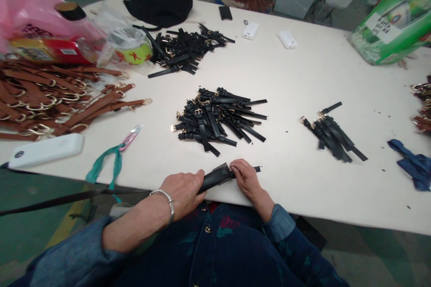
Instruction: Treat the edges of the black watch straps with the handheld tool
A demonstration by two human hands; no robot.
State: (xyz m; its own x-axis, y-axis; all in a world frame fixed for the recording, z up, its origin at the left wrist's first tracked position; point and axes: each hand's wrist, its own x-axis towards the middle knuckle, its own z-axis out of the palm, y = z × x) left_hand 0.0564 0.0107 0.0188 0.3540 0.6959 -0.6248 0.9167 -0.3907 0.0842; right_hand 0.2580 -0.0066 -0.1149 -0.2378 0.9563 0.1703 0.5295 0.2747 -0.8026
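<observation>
Blue jacket (232, 251), black strap (215, 179) — pile (215, 119) beyond

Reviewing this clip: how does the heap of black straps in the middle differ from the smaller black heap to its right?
The middle heap is thicker and holds many more straps than the right heap. The middle heap lies just beyond the right hand, while the right heap sits off to that hand's right. Both show black straps with gold-coloured metal parts.
</observation>
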